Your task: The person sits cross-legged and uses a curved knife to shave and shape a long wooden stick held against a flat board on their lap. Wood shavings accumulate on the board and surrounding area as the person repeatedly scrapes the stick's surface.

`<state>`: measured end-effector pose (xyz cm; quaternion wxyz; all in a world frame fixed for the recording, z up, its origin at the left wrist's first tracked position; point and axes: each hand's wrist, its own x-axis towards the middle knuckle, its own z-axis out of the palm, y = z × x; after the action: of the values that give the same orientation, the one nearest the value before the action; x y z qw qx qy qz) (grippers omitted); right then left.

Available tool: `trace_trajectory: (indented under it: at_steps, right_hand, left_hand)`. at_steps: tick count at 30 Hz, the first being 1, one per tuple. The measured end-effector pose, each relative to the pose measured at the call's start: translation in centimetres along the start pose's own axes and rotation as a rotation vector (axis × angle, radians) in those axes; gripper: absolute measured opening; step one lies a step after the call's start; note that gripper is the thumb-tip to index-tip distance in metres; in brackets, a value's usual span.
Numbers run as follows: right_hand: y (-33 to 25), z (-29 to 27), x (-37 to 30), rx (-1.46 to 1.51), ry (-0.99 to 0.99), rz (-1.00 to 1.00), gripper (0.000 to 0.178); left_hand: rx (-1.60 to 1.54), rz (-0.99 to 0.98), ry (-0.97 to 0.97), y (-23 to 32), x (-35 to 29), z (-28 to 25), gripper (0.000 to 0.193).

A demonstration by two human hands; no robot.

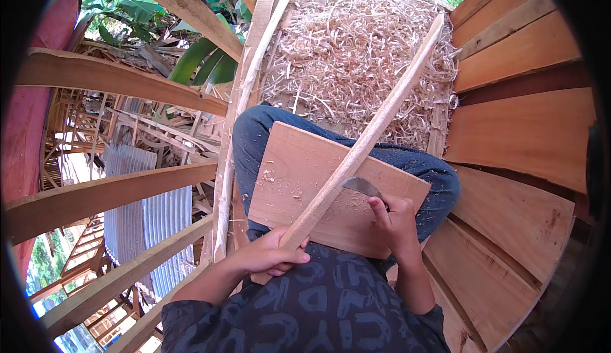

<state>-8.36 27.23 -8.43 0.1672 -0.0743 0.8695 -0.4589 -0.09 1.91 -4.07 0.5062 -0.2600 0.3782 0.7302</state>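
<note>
A long pale wooden pole [356, 151] slants from my lap up to the far right. My left hand [275, 251] is closed round its lower end, close to my shirt. In my right hand [393, 221] is a knife with a short curved blade [361, 186]; its handle is hidden in my fist. The blade's tip is at the right side of the pole, about midway along. Beneath both lies a flat wooden board [293, 162] across my thighs, with small chips and dust on it.
A thick heap of curly wood shavings [363, 54] covers the floor ahead. Another thin pole [224, 194] lies along the left edge beside railing beams [121, 184]. A slatted plank wall [522, 143] curves along my right. Corrugated metal sheets [149, 194] show below the railing.
</note>
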Motion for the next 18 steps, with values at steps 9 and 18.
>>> trace_trajectory:
  at_steps: [9, 18]
  right_hand:
    - [-3.1, 2.3, -2.9, -0.231, -0.187, -0.102, 0.051]
    - [-1.6, 1.3, -3.9, -0.157, -0.132, 0.063, 0.05]
  left_hand:
    - [0.558, 0.303, 0.153, -1.7, 1.6, 1.4, 0.047]
    - [0.165, 0.074, -0.02, -1.2, -1.2, 1.0, 0.052]
